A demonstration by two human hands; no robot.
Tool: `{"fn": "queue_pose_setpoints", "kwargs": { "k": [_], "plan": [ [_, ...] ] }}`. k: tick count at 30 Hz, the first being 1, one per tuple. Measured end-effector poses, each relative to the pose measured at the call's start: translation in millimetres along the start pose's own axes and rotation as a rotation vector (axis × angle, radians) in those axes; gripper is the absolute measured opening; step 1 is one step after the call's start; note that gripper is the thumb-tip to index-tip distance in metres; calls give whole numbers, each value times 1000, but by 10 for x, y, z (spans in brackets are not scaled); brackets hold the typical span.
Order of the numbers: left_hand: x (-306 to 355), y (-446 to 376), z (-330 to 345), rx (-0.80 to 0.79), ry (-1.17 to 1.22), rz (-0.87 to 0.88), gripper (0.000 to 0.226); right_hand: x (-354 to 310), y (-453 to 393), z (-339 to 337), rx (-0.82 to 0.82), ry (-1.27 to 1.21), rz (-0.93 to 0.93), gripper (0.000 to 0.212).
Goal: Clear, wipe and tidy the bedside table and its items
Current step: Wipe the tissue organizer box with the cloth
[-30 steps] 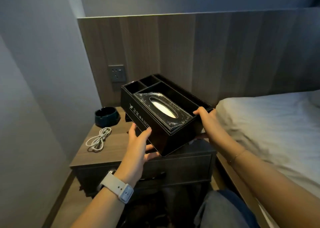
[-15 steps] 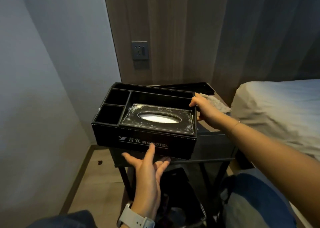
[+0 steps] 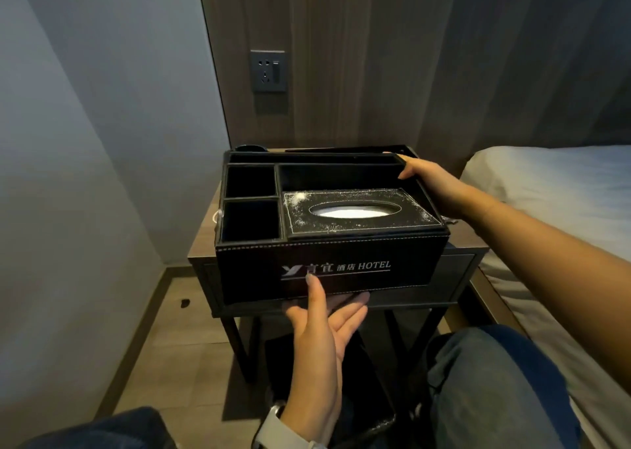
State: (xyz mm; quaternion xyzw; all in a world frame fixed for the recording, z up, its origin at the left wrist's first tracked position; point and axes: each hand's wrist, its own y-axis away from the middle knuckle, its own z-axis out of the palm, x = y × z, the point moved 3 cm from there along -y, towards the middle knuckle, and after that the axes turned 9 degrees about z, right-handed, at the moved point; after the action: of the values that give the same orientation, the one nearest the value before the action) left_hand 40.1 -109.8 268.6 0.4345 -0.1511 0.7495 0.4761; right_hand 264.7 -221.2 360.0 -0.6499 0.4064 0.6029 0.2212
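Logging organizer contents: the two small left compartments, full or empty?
Empty: both small square compartments of the black leather hotel organizer show only dark bare interiors.

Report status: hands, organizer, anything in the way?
Left hand open, palm under organizer. Right hand grips its far right rim. Dusty tissue lid. Nothing blocking; bedside table behind.

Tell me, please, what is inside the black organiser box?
The organiser box holds a tissue holder, its lid speckled white, with white tissue showing through the oval slot. The two small left compartments and the long rear ones look empty, though their floors are dark.
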Motion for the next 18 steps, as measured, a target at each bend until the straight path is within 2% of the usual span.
{"fn": "queue_pose_setpoints", "kwargs": {
  "k": [3,5,8,11,14,18],
  "plan": [
    [-210,-8,2,19,65,-38,72,-34,-26,47,-33,73,3,47],
    [-256,-50,10,19,83,-15,67,-48,-44,62,-5,105,21,42],
    [-263,-105,28,-12,73,2,57,-45,-33,-10,270,351,-17,49],
    [-246,-155,42,-32,50,6,53,-34,309,137,529,563,-353,47],
    [-242,-222,21,-31,53,32,56,142,679,498,536,761,-610,47],
    [-189,-349,-78,-53,-73,32,53,389,763,826,560,936,-720,52]
  ]
}}
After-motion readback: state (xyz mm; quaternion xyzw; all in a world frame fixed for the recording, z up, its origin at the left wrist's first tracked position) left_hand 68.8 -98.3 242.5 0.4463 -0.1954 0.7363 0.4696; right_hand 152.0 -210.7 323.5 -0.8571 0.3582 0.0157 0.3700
